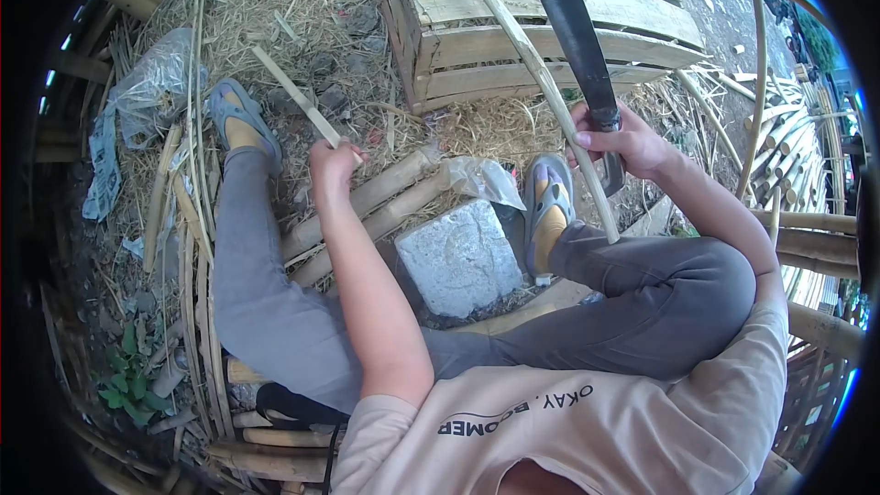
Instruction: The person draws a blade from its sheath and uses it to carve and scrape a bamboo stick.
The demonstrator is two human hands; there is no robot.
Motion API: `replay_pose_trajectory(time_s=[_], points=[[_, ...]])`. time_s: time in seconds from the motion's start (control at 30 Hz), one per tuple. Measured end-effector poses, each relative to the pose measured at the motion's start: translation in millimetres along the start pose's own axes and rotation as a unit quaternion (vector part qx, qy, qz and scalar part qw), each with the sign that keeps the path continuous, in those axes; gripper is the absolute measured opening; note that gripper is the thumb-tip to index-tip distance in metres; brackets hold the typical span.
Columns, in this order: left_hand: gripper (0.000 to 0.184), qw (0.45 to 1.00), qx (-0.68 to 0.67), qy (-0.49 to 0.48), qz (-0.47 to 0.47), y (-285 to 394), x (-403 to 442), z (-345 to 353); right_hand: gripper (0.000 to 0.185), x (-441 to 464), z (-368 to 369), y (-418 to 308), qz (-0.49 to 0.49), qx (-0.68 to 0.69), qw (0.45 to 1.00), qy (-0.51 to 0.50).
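My left hand (pixel 332 165) is closed round the lower end of a short, flat bamboo strip (pixel 291 90), which points up and to the left. On the other side, my right hand (pixel 625 142) grips the handle of a long dark machete (pixel 570 27), its blade rising toward the top of the view. A long pale bamboo stick (pixel 518 41) runs alongside the blade and passes by the fingers of my right hand; its lower end lies over my right knee area. Between my legs, below both hands, sits a square pale stone block (pixel 459 259).
A slatted wooden crate (pixel 541 41) stands ahead. Bamboo poles (pixel 385 194) lie by the block, with a clear plastic bag (pixel 486 181) beside them. Another plastic bag (pixel 156 87) is at left. Stacked bamboo (pixel 793 142) fills the right side. Straw covers the ground.
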State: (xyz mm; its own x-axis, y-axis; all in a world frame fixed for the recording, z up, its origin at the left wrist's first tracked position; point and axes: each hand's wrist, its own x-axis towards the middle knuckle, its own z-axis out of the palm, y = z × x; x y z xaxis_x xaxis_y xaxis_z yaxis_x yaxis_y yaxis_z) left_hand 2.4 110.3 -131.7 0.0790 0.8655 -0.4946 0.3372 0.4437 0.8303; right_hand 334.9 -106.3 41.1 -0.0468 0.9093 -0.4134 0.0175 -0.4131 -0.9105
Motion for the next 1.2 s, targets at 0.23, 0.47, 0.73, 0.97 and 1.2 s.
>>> replay_pose_trajectory(time_s=[0.23,0.47,0.73,0.97,1.2], points=[[0.033,0.956,0.295,-0.005,-0.007,-41.1,-141.2,20.9,0.023,2.4,6.2,-7.8,-0.011,0.034,0.999,-0.001],[0.052,0.874,0.474,-0.094,0.05,-36.8,-224.3,8.0,0.023,2.3,6.9,-11.3,-0.033,0.028,0.999,-0.017],[0.047,0.922,-0.033,-0.337,0.188,37.8,-220.9,69.7,0.025,18.9,38.1,-12.6,-0.04,0.071,0.996,-0.022],[0.034,0.906,-0.195,-0.372,0.046,85.0,-218.7,81.2,0.02,30.7,56.4,-12.7,-0.041,0.038,0.998,0.024],[0.016,0.918,-0.205,-0.338,0.023,77.3,-225.0,62.0,0.037,23.7,36.7,-25.1,0.084,-0.252,0.958,0.111]])
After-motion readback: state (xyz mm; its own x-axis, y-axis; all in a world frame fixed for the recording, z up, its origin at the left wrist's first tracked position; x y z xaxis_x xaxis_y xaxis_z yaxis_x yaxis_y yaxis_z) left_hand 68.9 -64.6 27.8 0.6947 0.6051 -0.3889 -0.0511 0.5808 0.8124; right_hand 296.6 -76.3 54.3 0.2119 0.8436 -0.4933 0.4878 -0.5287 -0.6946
